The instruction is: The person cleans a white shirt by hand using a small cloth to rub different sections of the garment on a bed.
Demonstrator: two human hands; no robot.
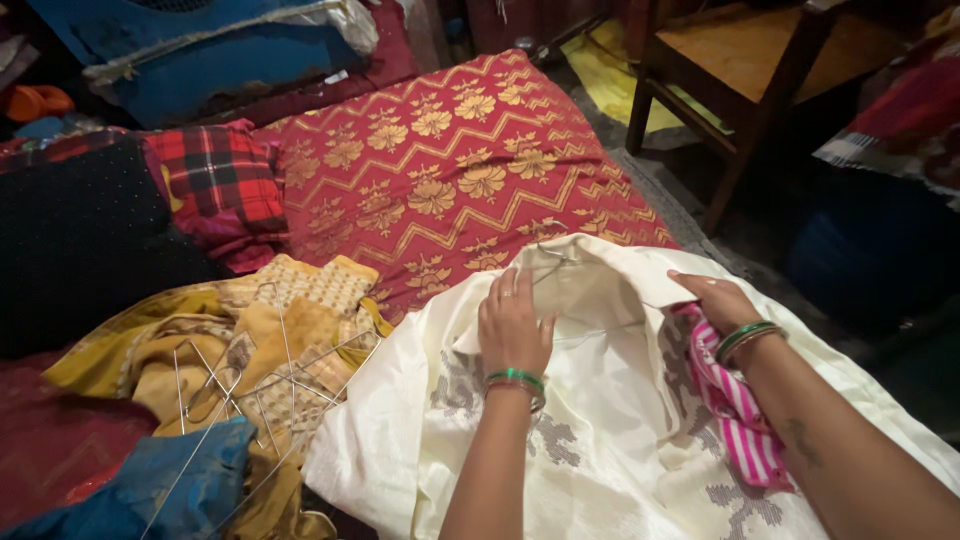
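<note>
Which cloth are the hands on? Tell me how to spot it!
Start at the big red bedspread with gold flowers. At its near edge lies the cream cloth with grey stitched patterns, under both hands. Its neighbours are mustard yellow and blue; only it is pale.

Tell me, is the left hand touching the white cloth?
Touching. The head view shows the left hand lying flat on the cream-white cloth, fingers pressed into its folded opening.
</note>
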